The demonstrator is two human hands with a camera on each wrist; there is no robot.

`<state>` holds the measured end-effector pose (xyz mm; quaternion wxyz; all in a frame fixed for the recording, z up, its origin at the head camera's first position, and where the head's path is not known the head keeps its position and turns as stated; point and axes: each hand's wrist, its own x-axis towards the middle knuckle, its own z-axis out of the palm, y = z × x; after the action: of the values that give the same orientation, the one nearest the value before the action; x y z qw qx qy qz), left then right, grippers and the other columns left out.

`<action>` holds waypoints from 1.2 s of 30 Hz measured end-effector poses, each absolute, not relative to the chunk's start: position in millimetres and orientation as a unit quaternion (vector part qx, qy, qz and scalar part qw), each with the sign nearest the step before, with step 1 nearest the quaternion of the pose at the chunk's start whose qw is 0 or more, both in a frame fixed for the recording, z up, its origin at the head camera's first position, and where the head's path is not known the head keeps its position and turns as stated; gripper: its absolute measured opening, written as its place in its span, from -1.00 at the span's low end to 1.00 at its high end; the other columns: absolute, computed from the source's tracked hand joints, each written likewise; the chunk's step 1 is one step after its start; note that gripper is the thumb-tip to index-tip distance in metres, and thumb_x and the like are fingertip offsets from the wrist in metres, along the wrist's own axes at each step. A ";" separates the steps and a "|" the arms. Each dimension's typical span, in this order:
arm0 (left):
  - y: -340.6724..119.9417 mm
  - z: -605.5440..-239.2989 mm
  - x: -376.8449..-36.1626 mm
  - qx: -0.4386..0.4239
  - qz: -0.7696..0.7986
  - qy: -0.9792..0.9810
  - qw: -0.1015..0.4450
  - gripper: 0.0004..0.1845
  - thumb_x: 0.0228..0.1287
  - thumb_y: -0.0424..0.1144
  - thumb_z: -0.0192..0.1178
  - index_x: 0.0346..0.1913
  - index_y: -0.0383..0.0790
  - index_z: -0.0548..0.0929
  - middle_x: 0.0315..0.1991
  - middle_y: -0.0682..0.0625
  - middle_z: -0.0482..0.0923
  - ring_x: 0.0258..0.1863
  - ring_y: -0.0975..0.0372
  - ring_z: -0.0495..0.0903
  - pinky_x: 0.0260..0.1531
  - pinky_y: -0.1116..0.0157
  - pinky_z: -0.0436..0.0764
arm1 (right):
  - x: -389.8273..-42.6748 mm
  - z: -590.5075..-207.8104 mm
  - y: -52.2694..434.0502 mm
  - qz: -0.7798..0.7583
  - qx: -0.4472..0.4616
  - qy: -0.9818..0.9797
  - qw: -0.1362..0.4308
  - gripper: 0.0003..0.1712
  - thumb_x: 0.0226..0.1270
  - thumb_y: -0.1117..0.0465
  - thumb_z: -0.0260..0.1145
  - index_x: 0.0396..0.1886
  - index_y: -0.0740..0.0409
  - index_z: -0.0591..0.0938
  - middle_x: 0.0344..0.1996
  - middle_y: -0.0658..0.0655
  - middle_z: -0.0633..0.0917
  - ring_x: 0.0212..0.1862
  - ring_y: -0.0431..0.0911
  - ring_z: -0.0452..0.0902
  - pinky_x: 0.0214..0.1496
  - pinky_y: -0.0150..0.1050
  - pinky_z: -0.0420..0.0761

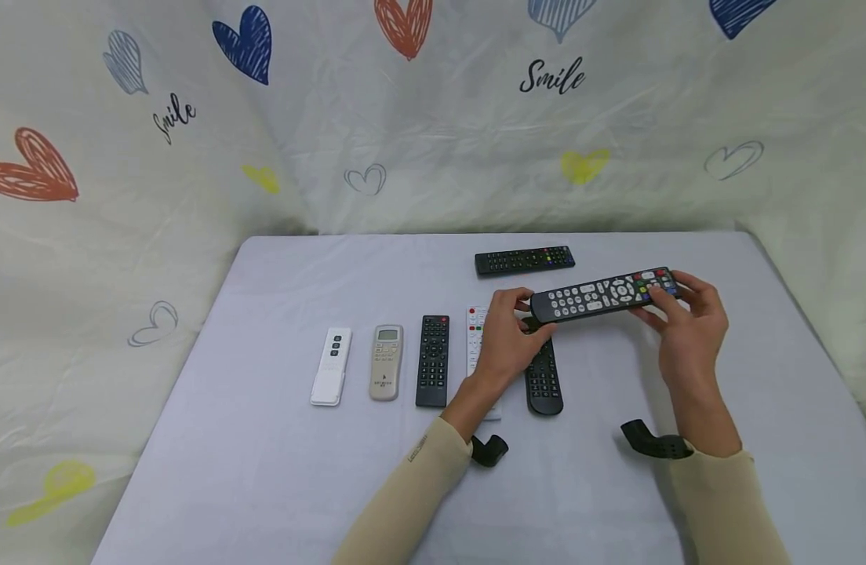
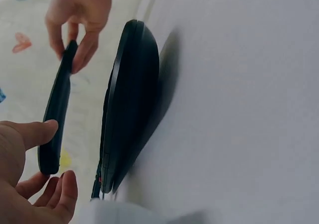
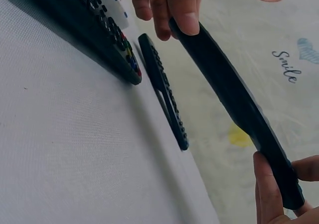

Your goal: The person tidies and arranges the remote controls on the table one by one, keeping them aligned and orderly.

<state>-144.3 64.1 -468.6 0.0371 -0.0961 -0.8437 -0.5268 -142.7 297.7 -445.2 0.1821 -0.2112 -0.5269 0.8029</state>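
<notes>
A black remote control point(image 1: 581, 301) with white and coloured buttons is held above the table, its button face turned up. My left hand point(image 1: 507, 333) pinches its left end between thumb and fingers. At the other end, by the coloured buttons, my right hand point(image 1: 690, 329) grips it. Both wrist views show this raised remote point(image 3: 232, 99) edge-on, clear of the table, with a hand at each end. Below my left hand lies another black remote point(image 1: 543, 380), its upper part hidden. A white remote point(image 1: 474, 337) is partly covered by my left hand and wrist.
To the left, a white remote point(image 1: 330, 366), a beige remote with a small screen point(image 1: 387, 362) and a black remote point(image 1: 432, 361) lie in a row. One more black remote point(image 1: 525, 260) lies crosswise near the back edge of the white table point(image 1: 263, 471). Behind hangs a heart-printed cloth point(image 1: 461, 118).
</notes>
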 end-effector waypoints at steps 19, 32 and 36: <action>57.6 -471.5 -120.1 -0.166 -0.579 -0.798 -0.017 -0.35 0.23 -0.36 0.49 0.38 -0.20 0.54 0.24 -0.13 0.52 0.11 0.22 0.65 0.04 0.58 0.65 | -137.5 -440.2 302.8 0.808 -0.185 -0.533 0.168 -0.47 0.28 0.44 0.48 0.26 0.27 0.62 0.03 0.08 0.56 -0.08 -0.15 0.68 -0.31 -0.35 0.79; 63.2 -474.3 -111.3 -0.165 -0.590 -0.790 -0.005 -0.35 0.19 -0.35 0.53 0.35 -0.19 0.54 0.24 -0.10 0.59 0.18 0.22 0.67 0.10 0.48 0.68 | -137.2 -441.8 300.3 0.783 -0.185 -0.574 0.154 -0.52 0.38 0.34 0.43 0.24 0.13 0.53 0.08 -0.02 0.51 -0.06 -0.22 0.65 -0.31 -0.38 0.77; 66.7 -473.3 -110.6 -0.172 -0.591 -0.788 0.006 -0.34 0.17 -0.36 0.54 0.34 -0.19 0.54 0.22 -0.11 0.57 0.15 0.22 0.67 0.07 0.52 0.67 | -139.0 -443.6 296.6 0.777 -0.167 -0.587 0.151 -0.42 0.34 0.36 0.46 0.27 0.04 0.45 0.10 -0.05 0.48 -0.14 -0.24 0.69 -0.35 -0.36 0.77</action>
<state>-110.6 66.7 -473.3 0.0062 -0.1720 -0.7880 -0.5912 -139.0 296.6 -443.6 0.1507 -0.1675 -0.5872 0.7775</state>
